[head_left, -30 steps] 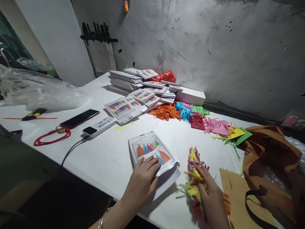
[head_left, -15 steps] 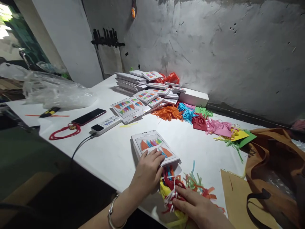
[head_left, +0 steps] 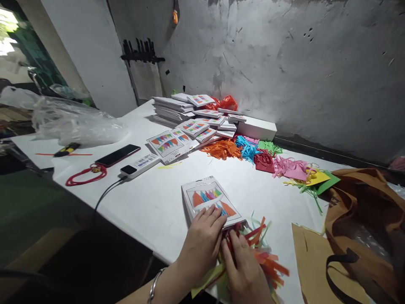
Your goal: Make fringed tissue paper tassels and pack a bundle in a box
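Note:
A white printed packet (head_left: 210, 200) with coloured triangle pictures lies on the white table (head_left: 152, 202) near its front edge. My left hand (head_left: 202, 242) rests on the packet's near end, fingers curled over its opening. My right hand (head_left: 245, 272) is right beside it, fingers pressed on a bundle of coloured fringed paper strips (head_left: 262, 249) whose red end sits at the packet's mouth. Orange, green and yellow strips fan out to the right of my hands.
Stacks of similar packets (head_left: 190, 114) and a white box (head_left: 256, 128) stand at the back. Loose coloured paper tassels (head_left: 253, 154) lie mid-table. A phone (head_left: 117, 155), power bank (head_left: 139, 164), red cord (head_left: 84, 175) and plastic bag (head_left: 76, 122) lie left. A brown bag (head_left: 363, 223) lies right.
My right hand brought the strip bundle from the right, laid it down and slid its end up to the packet's opening. My left hand stayed on the packet, which shifted slightly right.

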Motion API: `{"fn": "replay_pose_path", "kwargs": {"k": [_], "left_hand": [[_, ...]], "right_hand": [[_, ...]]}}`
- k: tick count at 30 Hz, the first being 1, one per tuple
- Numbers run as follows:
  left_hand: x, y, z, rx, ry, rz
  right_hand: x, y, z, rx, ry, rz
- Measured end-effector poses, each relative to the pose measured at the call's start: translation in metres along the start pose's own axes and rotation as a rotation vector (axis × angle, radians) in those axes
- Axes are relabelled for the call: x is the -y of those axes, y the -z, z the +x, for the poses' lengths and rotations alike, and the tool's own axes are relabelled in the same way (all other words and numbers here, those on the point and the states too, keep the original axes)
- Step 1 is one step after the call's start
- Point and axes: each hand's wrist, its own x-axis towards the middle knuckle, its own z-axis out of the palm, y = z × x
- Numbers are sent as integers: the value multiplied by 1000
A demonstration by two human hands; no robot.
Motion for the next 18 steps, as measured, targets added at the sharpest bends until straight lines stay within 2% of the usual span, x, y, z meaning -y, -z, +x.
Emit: {"fn": "replay_pose_path", "kwargs": {"k": [2, 3, 5, 7, 10, 12, 13, 14, 16, 18], "left_hand": [[-6, -5, -6, -6, 22, -7], [-9, -7, -10, 5, 38, -21], [-14, -7, -15, 55, 74, -74], [-9, -2, -14, 146, 72, -165], [27, 14, 2, 211, 101, -310], [65, 23, 20, 101, 303, -301], [85, 25, 28, 55, 445, -279], [102, 27, 35, 66, 577, -296], [125, 29, 43, 151, 664, -357], [131, 33, 40, 249, 662, -434]], "right_hand": [[0, -5, -1, -27, 9, 84], [-1, -9, 1, 5, 9, 157], [-5, -18, 6, 121, -1, 294], [-11, -25, 13, 232, -16, 368], [-19, -25, 19, 324, -22, 414], [-23, -20, 18, 370, -31, 447], [-24, -17, 17, 359, -29, 459], [-26, -15, 13, 328, -15, 470], [-30, -14, 2, 209, 45, 490], [-36, -14, -14, 127, 98, 515]]}}
